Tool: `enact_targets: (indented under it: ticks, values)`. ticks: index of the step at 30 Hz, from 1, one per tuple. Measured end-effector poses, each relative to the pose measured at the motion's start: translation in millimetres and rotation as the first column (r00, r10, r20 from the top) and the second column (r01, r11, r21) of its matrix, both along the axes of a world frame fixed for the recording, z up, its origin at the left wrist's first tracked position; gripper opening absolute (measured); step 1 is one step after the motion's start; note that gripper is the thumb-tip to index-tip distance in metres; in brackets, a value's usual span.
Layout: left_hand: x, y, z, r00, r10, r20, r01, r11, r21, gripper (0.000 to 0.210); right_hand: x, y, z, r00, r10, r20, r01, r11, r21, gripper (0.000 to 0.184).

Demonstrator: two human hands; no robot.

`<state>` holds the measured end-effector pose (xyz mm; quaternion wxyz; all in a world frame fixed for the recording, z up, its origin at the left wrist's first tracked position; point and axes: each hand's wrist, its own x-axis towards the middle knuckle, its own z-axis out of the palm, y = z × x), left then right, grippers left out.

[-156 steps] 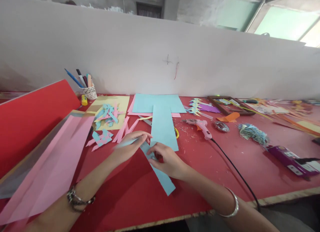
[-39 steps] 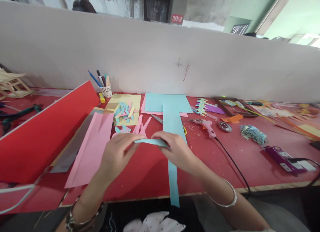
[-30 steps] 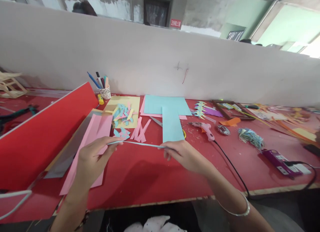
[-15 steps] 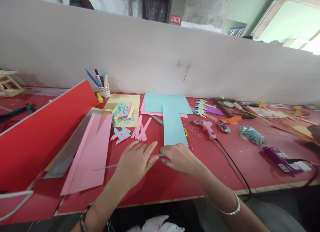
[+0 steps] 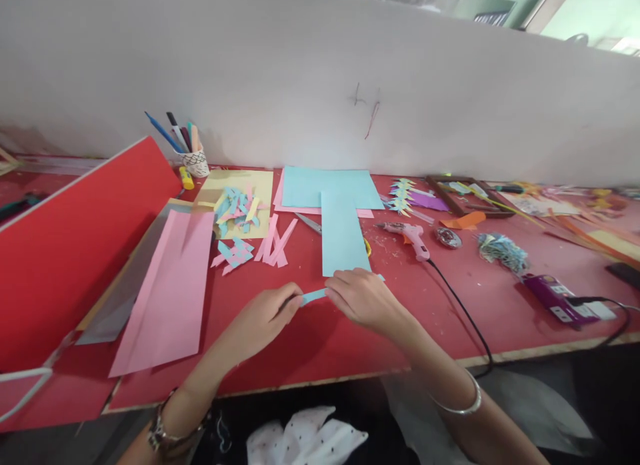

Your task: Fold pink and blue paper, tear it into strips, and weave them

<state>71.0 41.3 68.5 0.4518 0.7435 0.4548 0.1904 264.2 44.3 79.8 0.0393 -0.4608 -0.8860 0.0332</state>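
Note:
A narrow blue paper strip [image 5: 314,296] stretches between my two hands, just above the red table. My left hand [image 5: 270,315] pinches one end between thumb and fingers. Over the other part of the strip my right hand [image 5: 363,297] is closed, and a bit of blue shows beyond its knuckles. Just behind the right hand lies a blue paper sheet [image 5: 344,235], partly covering scissors [image 5: 310,223]. Pink paper strips [image 5: 277,241] and a small woven blue and pink piece [image 5: 235,253] lie to the left of it.
On the left are a folded pink sheet [image 5: 173,291], a leaning red board [image 5: 85,245] and a pen cup [image 5: 195,162]. A pink glue gun [image 5: 413,238] with its black cord, a thread bundle [image 5: 503,253] and a purple power strip [image 5: 557,301] sit on the right.
The strip has turned so its flat blue face shows between the hands, and its long end past my left hand is out of sight. The view has tilted down.

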Motion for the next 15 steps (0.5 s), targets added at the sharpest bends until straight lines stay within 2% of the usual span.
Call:
enact_targets:
  ticks: [3, 7, 11, 15]
  values:
    - [5, 1, -4.5, 0.999, 0.004, -0.041, -0.004, 1.000, 0.011, 0.023, -3, 1, -4.9, 0.998, 0.028, -0.049, -0.028, 0.999, 0.017, 0.029]
    - [11, 1, -9.5, 0.997, -0.011, -0.075, 0.015, 0.999, 0.043, 0.025, -10, -1, -14.6, 0.979, 0.086, -0.182, -0.097, 0.994, -0.051, 0.019]
    - [11, 0, -8.6, 0.998, -0.037, -0.054, 0.039, 0.999, 0.035, 0.027, -9, -1, -23.1, 0.956, 0.022, -0.291, -0.056, 0.993, -0.108, 0.014]
    - [4, 0, -1.8, 0.990, -0.037, -0.133, 0.044, 0.998, 0.048, 0.030, 7, 0, -26.5, 0.932, -0.048, -0.359, 0.012, 0.995, -0.101, 0.011]
